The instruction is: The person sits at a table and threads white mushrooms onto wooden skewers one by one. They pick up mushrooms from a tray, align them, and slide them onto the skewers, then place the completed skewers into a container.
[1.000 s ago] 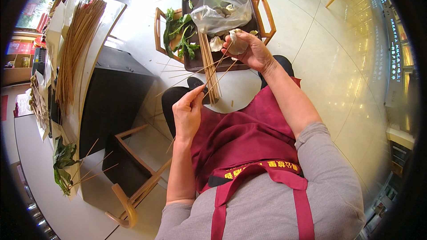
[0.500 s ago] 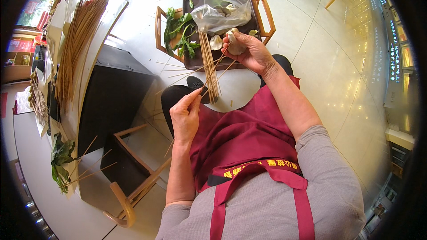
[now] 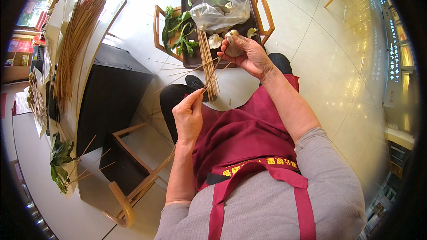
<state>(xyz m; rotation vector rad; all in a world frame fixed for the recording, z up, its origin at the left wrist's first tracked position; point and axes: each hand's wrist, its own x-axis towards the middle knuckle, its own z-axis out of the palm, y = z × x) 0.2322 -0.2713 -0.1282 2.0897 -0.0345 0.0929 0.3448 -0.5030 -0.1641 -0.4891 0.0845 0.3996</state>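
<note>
My left hand (image 3: 187,118) pinches the near end of a thin wooden skewer (image 3: 213,72) above my lap. From there it slants up and away to the pale grey-white mushroom (image 3: 233,48) gripped in my right hand (image 3: 254,58). Fingers cover the skewer's tip, so how far it goes in cannot be seen. Just beyond my hands, a dark tray (image 3: 255,15) carries a clear plastic bag (image 3: 222,11) of mushrooms and a loose mushroom piece (image 3: 215,41). A bundle of skewers (image 3: 204,49) lies over its near edge.
Leafy greens (image 3: 181,33) lie at the tray's left, by a wooden handle (image 3: 263,11) frame. On the left, a table holds a large skewer bundle (image 3: 80,40) and leafy skewers (image 3: 61,160). Beside it are a black cabinet (image 3: 118,84) and a wooden chair (image 3: 122,198).
My right hand has shifted slightly left with the mushroom and turned a little. My left hand has barely moved, still pinching the skewer.
</note>
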